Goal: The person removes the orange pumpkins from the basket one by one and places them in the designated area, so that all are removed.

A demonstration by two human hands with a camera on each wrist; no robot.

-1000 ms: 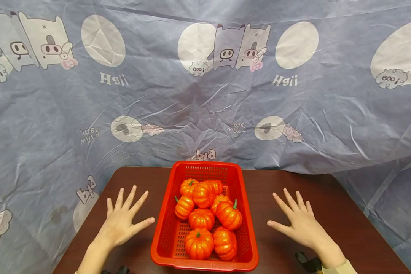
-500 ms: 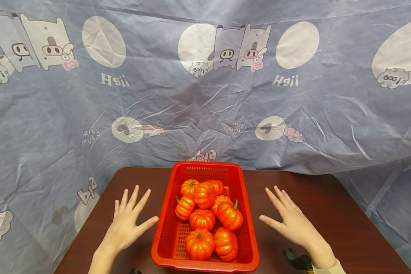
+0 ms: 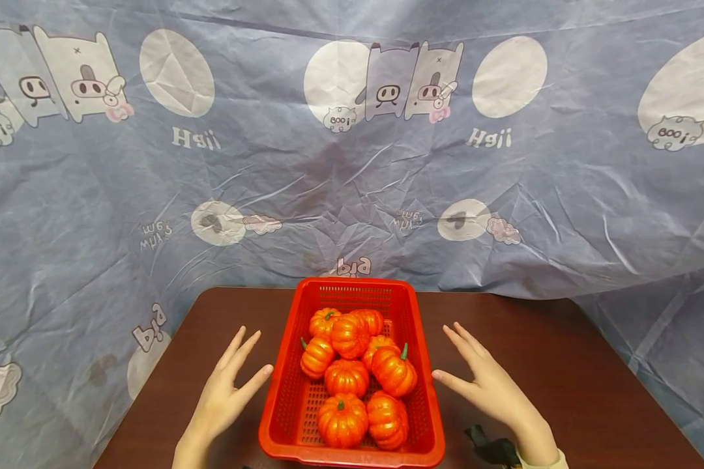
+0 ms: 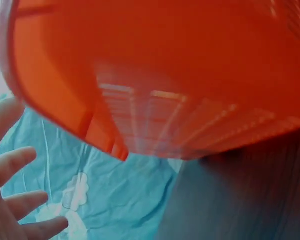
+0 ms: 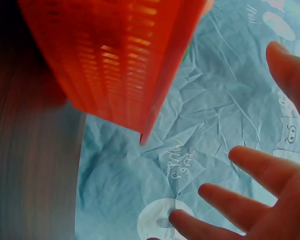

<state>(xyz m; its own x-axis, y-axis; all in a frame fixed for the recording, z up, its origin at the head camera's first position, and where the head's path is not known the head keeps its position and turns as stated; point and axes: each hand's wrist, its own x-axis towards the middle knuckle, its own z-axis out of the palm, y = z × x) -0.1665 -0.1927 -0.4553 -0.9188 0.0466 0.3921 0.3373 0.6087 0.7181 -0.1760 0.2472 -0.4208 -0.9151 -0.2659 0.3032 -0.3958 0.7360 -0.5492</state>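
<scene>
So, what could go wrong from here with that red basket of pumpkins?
Uneven lifting: the left grip and right grip flank the red basket, but neither is curled around it; if one side rose first, it could tip.
Shifting load: the pumpkins lie loose, with gaps around some, so a tilt might send them rolling.
Snagging: one green stem pokes up near the basket's right side and might catch a finger.

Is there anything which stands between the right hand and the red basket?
Nothing visible does: the head and right wrist views show only a gap between the right hand and the red basket. The pumpkins all lie inside it.
</scene>
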